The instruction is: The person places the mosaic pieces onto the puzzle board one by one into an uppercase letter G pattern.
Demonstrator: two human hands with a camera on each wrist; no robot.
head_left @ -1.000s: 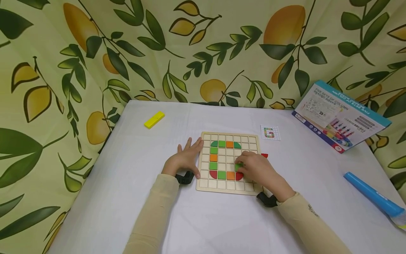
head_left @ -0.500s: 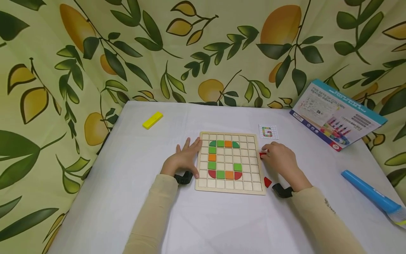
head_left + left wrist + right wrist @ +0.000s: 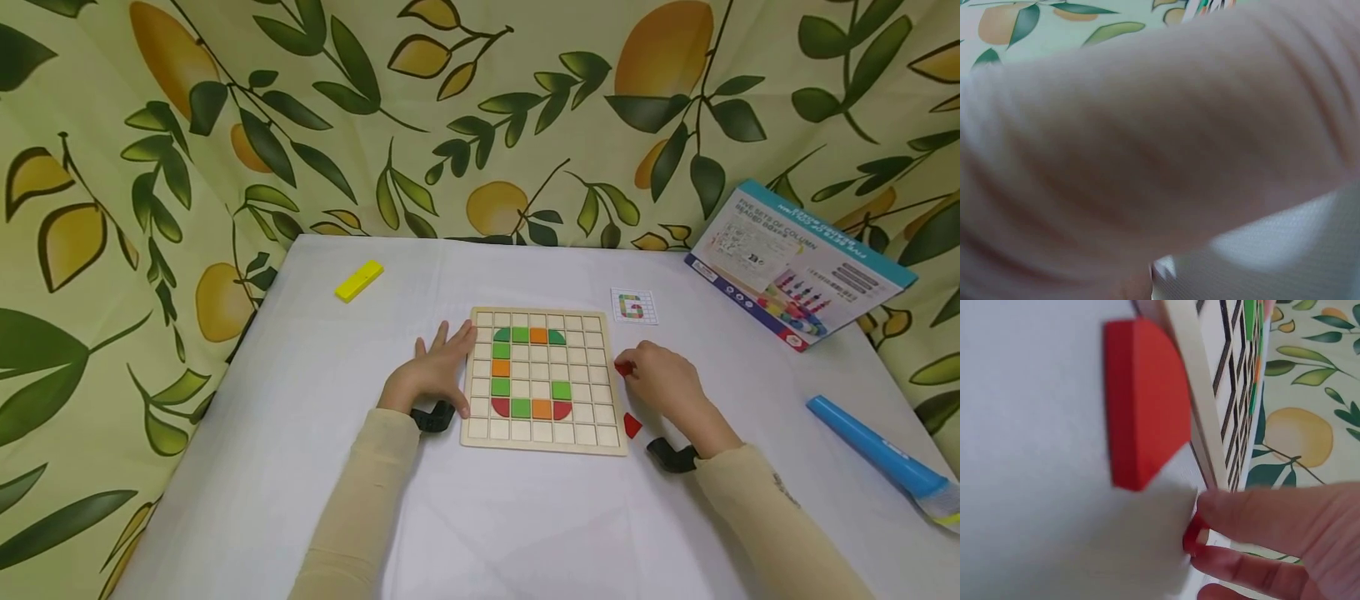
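Note:
A wooden grid board (image 3: 590,385) lies flat on the table, with green, orange and red tiles set in a G-like outline. My left hand (image 3: 429,375) rests against the board's left edge, fingers spread. Just off the board's right edge, my right hand (image 3: 663,379) pinches a small red tile (image 3: 1192,536) between thumb and finger. Closer to me, a second red tile (image 3: 632,426) with one rounded side lies loose beside the board; the right wrist view shows it large. A forearm or hand blurs most of the left wrist view.
Behind the board's right corner lies a small card (image 3: 634,307) printed with a coloured G pattern. A cardboard box (image 3: 795,267) leans at the back right. A blue tube (image 3: 873,450) lies at the right, a yellow block (image 3: 359,282) at the back left.
My right hand has left the green square tile, which sits in the grid, and moved right to pinch the red tile beside the board. The left hand has stayed at the board's edge.

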